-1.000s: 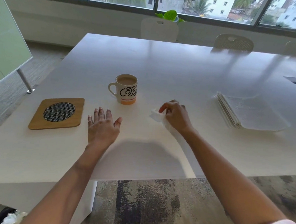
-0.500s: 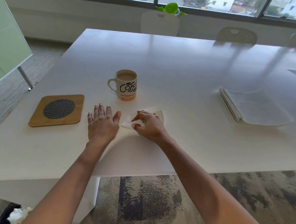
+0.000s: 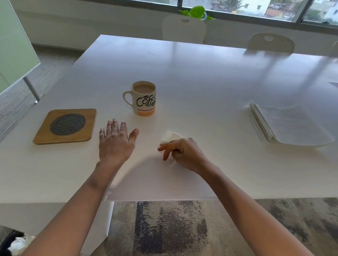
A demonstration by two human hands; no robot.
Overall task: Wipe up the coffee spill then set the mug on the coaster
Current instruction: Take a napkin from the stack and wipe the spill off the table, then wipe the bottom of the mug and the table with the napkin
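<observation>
A white mug (image 3: 144, 100) with black lettering and an orange band stands on the white table (image 3: 206, 80), filled with milky coffee. Left of it lies a square wooden coaster (image 3: 65, 126) with a dark mesh centre. My left hand (image 3: 116, 140) rests flat on the table between coaster and mug, fingers spread. My right hand (image 3: 182, 152) presses a folded white napkin (image 3: 170, 137) against the table in front of the mug, to its right. No spill is visible on the surface.
A stack of white napkins (image 3: 287, 127) lies at the right. Chairs (image 3: 184, 29) stand along the far side under the window. A bin with crumpled tissue (image 3: 16, 243) sits on the floor at lower left. A green board (image 3: 9, 45) leans at the left.
My right hand swept the napkin leftward toward my left hand, then back to the right. My left hand stayed flat in place.
</observation>
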